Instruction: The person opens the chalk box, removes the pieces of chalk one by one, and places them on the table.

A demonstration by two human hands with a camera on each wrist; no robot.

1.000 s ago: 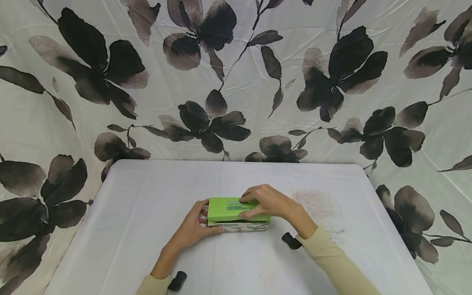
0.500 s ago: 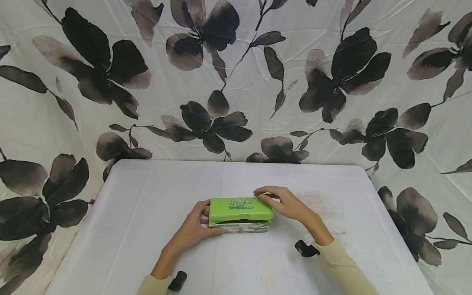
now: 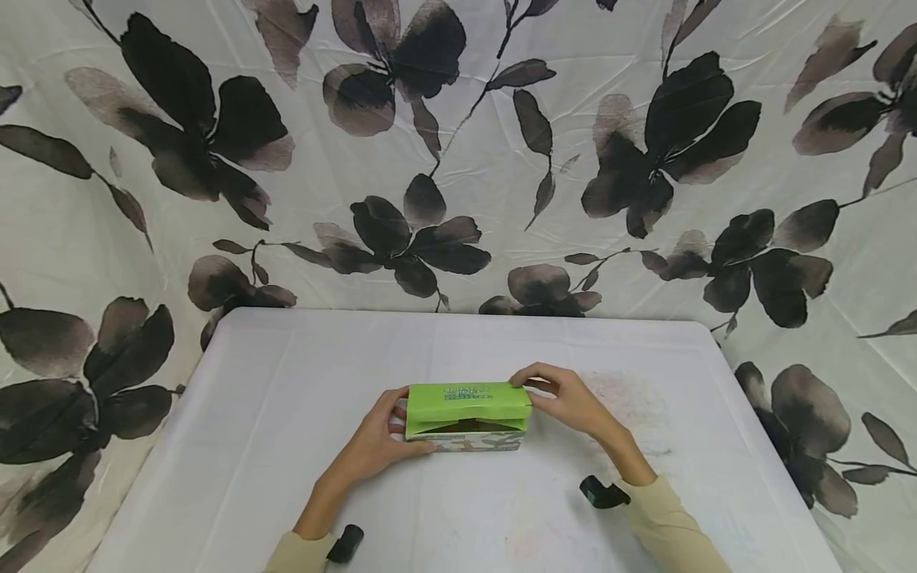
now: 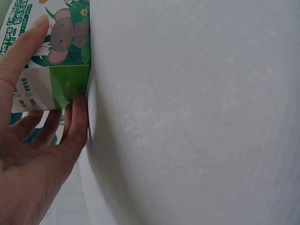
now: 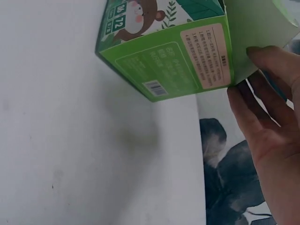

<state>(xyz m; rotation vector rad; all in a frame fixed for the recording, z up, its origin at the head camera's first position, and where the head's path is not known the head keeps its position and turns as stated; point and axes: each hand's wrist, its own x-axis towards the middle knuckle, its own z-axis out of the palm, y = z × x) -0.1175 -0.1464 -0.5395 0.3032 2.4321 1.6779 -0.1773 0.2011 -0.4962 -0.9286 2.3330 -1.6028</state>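
Observation:
A small cardboard box (image 3: 466,442) with a bright green lid (image 3: 469,402) and cartoon animals on its sides sits on the table. Its lid is ajar, and a dark gap shows along the front edge. My left hand (image 3: 383,430) grips the left end, thumb on the front face and fingers round the end and back. At the lid's right rear corner, my right hand (image 3: 569,398) pinches the edge between thumb and forefinger. The right wrist view shows the thumb against the raised lid flap (image 5: 262,23). What lies inside the box is hidden.
A white cloth covers the table (image 3: 286,382), with faint coloured stains on the right. Behind it hangs a floral curtain (image 3: 501,159). Black wrist cameras show at the left wrist (image 3: 345,545) and the right wrist (image 3: 603,493).
My right hand has moved right, from the top of the lid to its right rear corner. The lid's front gap has widened. My left hand has stayed on the box.

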